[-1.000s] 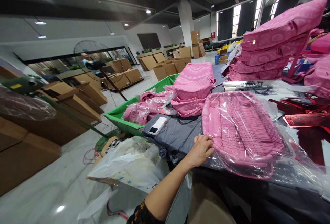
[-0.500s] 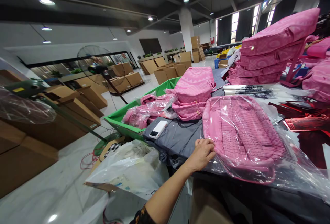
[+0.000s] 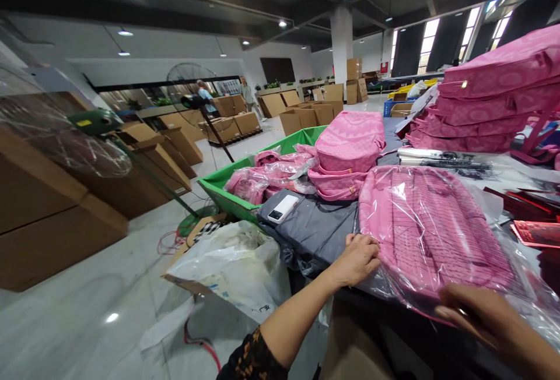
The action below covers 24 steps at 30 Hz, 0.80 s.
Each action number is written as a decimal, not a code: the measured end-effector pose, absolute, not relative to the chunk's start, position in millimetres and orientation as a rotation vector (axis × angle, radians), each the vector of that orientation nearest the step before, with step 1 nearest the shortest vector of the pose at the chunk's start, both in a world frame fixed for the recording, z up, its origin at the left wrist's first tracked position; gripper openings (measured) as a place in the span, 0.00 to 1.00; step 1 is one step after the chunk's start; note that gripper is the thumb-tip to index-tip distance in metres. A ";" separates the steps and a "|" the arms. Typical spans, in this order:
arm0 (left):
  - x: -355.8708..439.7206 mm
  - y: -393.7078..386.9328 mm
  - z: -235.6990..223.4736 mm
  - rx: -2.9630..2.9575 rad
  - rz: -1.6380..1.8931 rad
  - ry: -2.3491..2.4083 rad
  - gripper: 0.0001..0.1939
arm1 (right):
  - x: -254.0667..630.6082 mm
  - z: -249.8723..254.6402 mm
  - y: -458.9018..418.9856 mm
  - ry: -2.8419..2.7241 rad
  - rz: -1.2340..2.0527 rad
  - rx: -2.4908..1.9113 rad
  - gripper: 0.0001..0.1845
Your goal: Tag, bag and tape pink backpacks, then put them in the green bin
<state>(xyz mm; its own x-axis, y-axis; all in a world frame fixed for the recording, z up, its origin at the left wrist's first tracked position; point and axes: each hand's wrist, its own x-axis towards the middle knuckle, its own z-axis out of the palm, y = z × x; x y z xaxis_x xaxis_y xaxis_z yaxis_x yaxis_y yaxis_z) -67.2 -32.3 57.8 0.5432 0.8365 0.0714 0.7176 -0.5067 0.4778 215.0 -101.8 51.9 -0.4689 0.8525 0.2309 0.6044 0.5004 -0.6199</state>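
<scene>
A pink backpack lies flat at the table's near edge inside a clear plastic bag. My left hand is closed on the bag's left edge, with its fingers curled against the plastic beside the backpack. My right hand is at the lower edge of the bagged backpack; motion blur hides whether its fingers grip the film. Just behind, two stacked pink backpacks stand on the table. A white phone rests on the dark grey cover left of them.
A green bin holds several bagged pink items. Further right is a tall stack of pink backpacks. Red packets lie at the right. Below left are a white plastic sack and a floor fan. People and cartons are in the background.
My right hand has come into view from the lower right and reached the bag's near edge. My left hand keeps its place on the bag. The view has turned slightly left.
</scene>
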 end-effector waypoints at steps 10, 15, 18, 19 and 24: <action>-70.4 -32.6 52.5 2.403 0.448 1.267 0.05 | 168.6 83.8 27.0 -2.790 0.528 -1.375 0.25; -71.6 -31.7 52.2 2.396 0.448 1.251 0.04 | 174.4 87.6 -3.8 -2.550 0.445 -1.380 0.18; -70.5 -32.8 53.9 2.384 0.429 1.259 0.04 | 150.4 77.8 -29.5 -2.623 0.472 -1.395 0.14; -70.1 -33.5 55.0 2.375 0.422 1.270 0.04 | 141.2 73.0 -34.0 -2.654 0.453 -1.453 0.11; -70.5 -33.3 63.5 2.288 0.389 1.293 0.04 | 123.7 64.8 -32.5 -2.616 0.450 -1.607 0.16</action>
<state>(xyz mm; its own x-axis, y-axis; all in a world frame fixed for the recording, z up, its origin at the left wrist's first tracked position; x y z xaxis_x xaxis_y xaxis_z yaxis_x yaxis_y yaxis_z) -70.5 -33.3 63.5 0.5128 0.8584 0.0109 0.7219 -0.4380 0.5358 123.7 -32.5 64.8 -0.4631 0.8784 -0.1178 0.8673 0.4218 -0.2645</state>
